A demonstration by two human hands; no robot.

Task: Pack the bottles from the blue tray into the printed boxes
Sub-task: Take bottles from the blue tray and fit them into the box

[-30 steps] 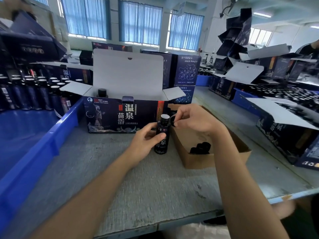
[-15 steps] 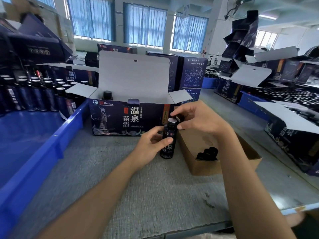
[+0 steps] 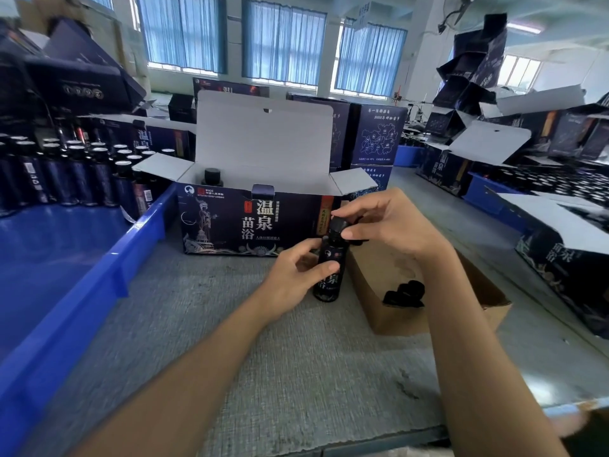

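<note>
Gripping bottle body with left hand, right hand pinching cap

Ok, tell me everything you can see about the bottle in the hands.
The bottle is small, dark and glossy, with pale printed characters and a black cap. It stands nearly upright, base on the grey table, before the open printed box. The left hand grips its body; the right hand pinches the cap.
</note>
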